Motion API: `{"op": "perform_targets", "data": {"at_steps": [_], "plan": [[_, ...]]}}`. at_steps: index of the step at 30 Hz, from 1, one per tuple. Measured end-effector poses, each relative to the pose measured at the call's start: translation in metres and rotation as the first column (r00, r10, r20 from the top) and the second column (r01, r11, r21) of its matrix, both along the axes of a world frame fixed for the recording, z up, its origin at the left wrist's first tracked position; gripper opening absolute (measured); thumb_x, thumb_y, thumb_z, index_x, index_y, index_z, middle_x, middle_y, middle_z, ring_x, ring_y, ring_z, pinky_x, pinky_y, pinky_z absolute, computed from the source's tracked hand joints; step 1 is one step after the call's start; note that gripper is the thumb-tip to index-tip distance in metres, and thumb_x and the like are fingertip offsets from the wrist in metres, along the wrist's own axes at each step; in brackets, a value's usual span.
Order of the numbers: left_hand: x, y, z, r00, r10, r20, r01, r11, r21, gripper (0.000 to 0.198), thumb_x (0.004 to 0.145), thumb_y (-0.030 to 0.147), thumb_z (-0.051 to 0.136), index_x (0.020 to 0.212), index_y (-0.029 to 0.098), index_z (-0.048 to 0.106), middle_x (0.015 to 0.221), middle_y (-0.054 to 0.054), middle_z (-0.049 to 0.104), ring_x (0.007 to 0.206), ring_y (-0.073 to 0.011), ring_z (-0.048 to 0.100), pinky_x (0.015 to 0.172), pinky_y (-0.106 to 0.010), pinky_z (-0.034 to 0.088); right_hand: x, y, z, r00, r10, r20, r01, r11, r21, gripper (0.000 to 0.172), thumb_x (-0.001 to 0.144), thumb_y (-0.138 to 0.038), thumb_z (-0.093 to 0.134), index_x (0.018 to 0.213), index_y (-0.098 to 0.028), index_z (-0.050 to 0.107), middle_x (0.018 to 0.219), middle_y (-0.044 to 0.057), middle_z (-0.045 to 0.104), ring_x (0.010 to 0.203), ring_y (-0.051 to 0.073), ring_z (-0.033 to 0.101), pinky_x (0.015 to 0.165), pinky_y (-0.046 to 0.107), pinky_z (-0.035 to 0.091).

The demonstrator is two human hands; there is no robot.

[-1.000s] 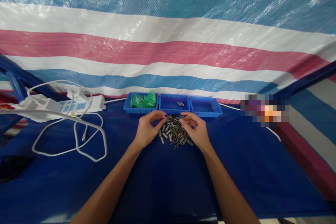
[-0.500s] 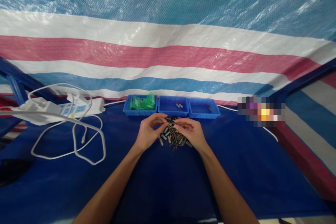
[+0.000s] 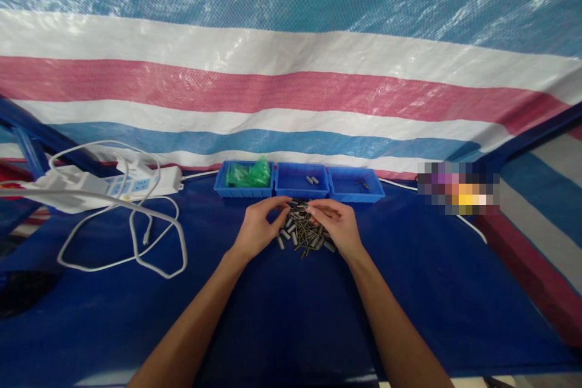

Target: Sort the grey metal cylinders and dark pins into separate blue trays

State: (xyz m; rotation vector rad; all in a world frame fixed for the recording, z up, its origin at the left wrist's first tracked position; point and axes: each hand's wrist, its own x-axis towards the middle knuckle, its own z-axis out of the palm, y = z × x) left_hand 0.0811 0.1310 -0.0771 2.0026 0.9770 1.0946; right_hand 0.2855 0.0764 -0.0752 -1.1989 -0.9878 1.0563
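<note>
My left hand (image 3: 260, 227) is at the left edge of a pile of small metal parts, its thumb and forefinger curved with a small gap between the tips. My right hand (image 3: 339, 225) is over the pile's right side, thumb and fingertips pressed together; what they pinch is too small to make out. The pile mixes grey metal cylinders (image 3: 285, 234) with thin brass-coloured screw-like pins (image 3: 305, 241). Dark parts at its far side lie between my fingertips. Both hands partly cover the heap.
Behind the pile stand three blue bins: the left bin (image 3: 245, 193) with a green plastic bag (image 3: 248, 174), the middle bin (image 3: 291, 185) with two grey cylinders (image 3: 311, 180), the right bin (image 3: 345, 188) with thin pins (image 3: 362, 183). A power strip (image 3: 140, 185) and white cable (image 3: 182, 248) lie left.
My fingertips have moved a little apart; the left thumb and forefinger have parted slightly. The view has shifted slightly, and the bins look unchanged.
</note>
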Motion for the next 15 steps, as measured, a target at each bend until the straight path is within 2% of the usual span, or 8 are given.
{"op": "perform_targets", "data": {"at_steps": [2, 4, 6, 10, 12, 15], "plan": [[-0.007, 0.006, -0.004, 0.992, 0.007, -0.126, 0.004, 0.996, 0.084, 0.025, 0.099, 0.023, 0.062, 0.119, 0.020, 0.076, 0.115, -0.008, 0.079, 0.105, -0.0226, 0.075, 0.101, -0.038, 0.058, 0.006, 0.001, -0.001, 0.987, -0.152, 0.060, 0.148, 0.987, 0.057, 0.025, 0.078, -0.040, 0.085, 0.094, -0.021, 0.081, 0.085, 0.005, 0.080, 0.071, 0.020, 0.074, 0.069, 0.032, 0.062], [-0.013, 0.011, -0.007, 0.974, -0.032, -0.223, 0.059, 0.992, 0.114, 0.029, 0.101, 0.020, 0.056, 0.121, 0.021, 0.076, 0.118, -0.008, 0.078, 0.111, -0.0238, 0.073, 0.105, -0.040, 0.056, 0.014, 0.002, -0.003, 0.939, -0.310, 0.146, 0.291, 0.946, 0.141, 0.024, 0.081, -0.039, 0.082, 0.096, -0.020, 0.081, 0.093, 0.007, 0.081, 0.077, 0.021, 0.074, 0.073, 0.035, 0.062], [-0.017, 0.015, -0.010, 0.955, -0.050, -0.292, 0.093, 0.987, 0.135, 0.034, 0.102, 0.018, 0.052, 0.127, 0.022, 0.074, 0.121, -0.009, 0.077, 0.113, -0.0241, 0.072, 0.105, -0.041, 0.056, 0.022, 0.003, -0.005, 0.887, -0.403, 0.225, 0.361, 0.909, 0.206, 0.026, 0.084, -0.038, 0.079, 0.103, -0.020, 0.080, 0.104, 0.009, 0.080, 0.083, 0.022, 0.074, 0.076, 0.036, 0.062], [-0.019, 0.016, -0.013, 0.927, -0.079, -0.367, 0.157, 0.970, 0.187, 0.035, 0.102, 0.016, 0.052, 0.127, 0.023, 0.074, 0.121, -0.008, 0.077, 0.115, -0.0237, 0.071, 0.105, -0.041, 0.056, 0.029, 0.003, -0.008, 0.859, -0.439, 0.265, 0.385, 0.893, 0.231, 0.039, 0.085, -0.036, 0.076, 0.121, -0.021, 0.075, 0.125, 0.011, 0.076, 0.090, 0.023, 0.074, 0.077, 0.037, 0.062], [-0.018, 0.016, -0.014, 0.913, -0.091, -0.398, 0.188, 0.959, 0.213, 0.032, 0.101, 0.015, 0.053, 0.123, 0.022, 0.076, 0.117, -0.007, 0.078, 0.114, -0.0241, 0.071, 0.103, -0.041, 0.056, 0.029, 0.003, -0.008, 0.870, -0.426, 0.249, 0.376, 0.899, 0.224, 0.042, 0.085, -0.035, 0.076, 0.125, -0.022, 0.073, 0.127, 0.011, 0.075, 0.090, 0.022, 0.074, 0.077, 0.036, 0.062], [-0.017, 0.017, -0.015, 0.902, -0.085, -0.424, 0.199, 0.952, 0.232, 0.030, 0.100, 0.014, 0.055, 0.119, 0.021, 0.076, 0.113, -0.007, 0.079, 0.110, -0.0244, 0.072, 0.099, -0.041, 0.057, 0.027, 0.003, -0.007, 0.888, -0.395, 0.234, 0.351, 0.913, 0.209, 0.037, 0.086, -0.035, 0.075, 0.120, -0.022, 0.073, 0.121, 0.011, 0.077, 0.087, 0.021, 0.075, 0.077, 0.036, 0.062]]}}
